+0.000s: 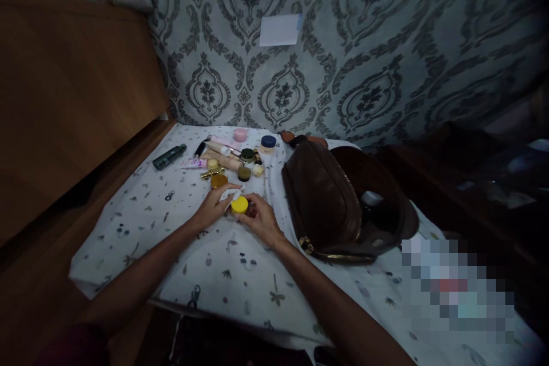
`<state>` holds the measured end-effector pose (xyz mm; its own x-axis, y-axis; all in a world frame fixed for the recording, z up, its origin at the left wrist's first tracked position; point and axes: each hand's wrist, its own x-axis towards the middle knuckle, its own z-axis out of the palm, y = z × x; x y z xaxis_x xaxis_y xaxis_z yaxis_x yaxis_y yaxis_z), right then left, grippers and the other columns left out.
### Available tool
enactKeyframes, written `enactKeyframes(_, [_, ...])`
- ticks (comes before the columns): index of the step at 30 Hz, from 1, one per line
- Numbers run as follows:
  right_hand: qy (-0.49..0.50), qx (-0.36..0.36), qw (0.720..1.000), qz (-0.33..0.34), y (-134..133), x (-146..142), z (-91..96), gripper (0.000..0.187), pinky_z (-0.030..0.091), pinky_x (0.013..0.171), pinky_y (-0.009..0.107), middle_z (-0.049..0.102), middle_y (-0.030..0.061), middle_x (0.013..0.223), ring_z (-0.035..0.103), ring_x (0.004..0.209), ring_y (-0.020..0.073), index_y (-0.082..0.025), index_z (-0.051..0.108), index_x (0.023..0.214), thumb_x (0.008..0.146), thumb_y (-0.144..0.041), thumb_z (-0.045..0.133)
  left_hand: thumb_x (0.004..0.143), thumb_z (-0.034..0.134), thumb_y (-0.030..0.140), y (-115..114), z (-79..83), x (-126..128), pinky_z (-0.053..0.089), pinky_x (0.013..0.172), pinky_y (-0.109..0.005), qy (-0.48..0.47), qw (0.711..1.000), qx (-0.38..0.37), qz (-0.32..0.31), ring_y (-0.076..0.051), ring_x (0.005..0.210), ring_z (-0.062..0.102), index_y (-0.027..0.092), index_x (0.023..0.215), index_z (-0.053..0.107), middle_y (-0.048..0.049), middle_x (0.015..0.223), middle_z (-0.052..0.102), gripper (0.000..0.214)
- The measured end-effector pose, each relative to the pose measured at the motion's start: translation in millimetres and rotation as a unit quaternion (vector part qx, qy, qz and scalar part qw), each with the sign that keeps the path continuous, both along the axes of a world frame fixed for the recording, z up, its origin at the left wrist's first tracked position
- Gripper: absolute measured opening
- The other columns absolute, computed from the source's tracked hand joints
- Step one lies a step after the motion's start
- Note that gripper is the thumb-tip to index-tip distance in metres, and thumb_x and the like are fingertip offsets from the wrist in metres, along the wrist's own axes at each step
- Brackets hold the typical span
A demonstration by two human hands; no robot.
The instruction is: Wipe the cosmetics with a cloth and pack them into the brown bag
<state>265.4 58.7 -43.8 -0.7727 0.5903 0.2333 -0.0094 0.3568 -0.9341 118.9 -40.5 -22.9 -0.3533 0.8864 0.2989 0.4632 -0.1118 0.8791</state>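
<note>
Resting between left hand (211, 209) and right hand (264, 222): 1 yellow-lidded jar (239, 205).

Surface: white cloth (141, 200) printed with small plants
Behind its far edge: grey papered wall (355, 17) with dark ornate medallions
Above the far edge: pale rectangular sheet (280, 30) against the wall
Beside the left edge: brown wooden cabinet (77, 97)
Past the near left corner: brown floor (38, 280)
Light: dim, darkest at right

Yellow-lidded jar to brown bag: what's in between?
The right hand gripping the yellow-lidded jar, then a bare strip of white cloth up to the brown bag. Seen in the head view.
</note>
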Motion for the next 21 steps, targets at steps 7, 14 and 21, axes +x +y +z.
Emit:
enactKeyframes(7, [0.017, -0.055, 0.998, 0.008, -0.1, -1.1, -5.0, 0.033, 0.046, 0.062, 0.025, 0.061, 0.0001, 0.086, 0.055, 0.071, 0.0149, -0.021, 0.059, 0.095, 0.068, -0.035, 0.073, 0.092, 0.050, 0.043, 1.0, -2.7, 1.3, 0.045, 0.053, -0.023, -0.038, 0.999, -0.033, -0.004, -0.010, 0.054, 0.051, 0.015, 0.116, 0.060, -0.0036, 0.089, 0.064, 0.038])
enactKeyframes(14, [0.035, -0.169, 0.985, 0.003, 0.5, 1.6, 3.6, 0.037, 0.042, 0.055, 0.022, 0.059, -0.0029, 0.076, 0.052, 0.062, 0.0113, -0.021, 0.054, 0.090, 0.068, -0.042, 0.075, 0.091, 0.051, 0.043, -2.0, -1.8, 3.4, 0.047, 0.052, -0.023, -0.019, 0.999, -0.043, 0.015, -0.009, 0.050, 0.054, 0.015, 0.117, 0.061, -0.0040, 0.090, 0.065, 0.040])
enactKeyframes(21, [0.066, -0.206, 0.976, -0.004, 2.4, -0.5, 2.9, 0.054, 0.043, 0.052, 0.023, 0.057, -0.0011, 0.090, 0.052, 0.061, 0.0100, -0.023, 0.053, 0.108, 0.062, -0.039, 0.077, 0.095, 0.046, 0.032, -4.9, -1.4, 3.1, 0.054, 0.075, -0.031, 0.119, 0.993, -0.003, 0.006, -0.015, 0.069, 0.063, 0.016, 0.119, 0.062, -0.0081, 0.105, 0.069, 0.033])
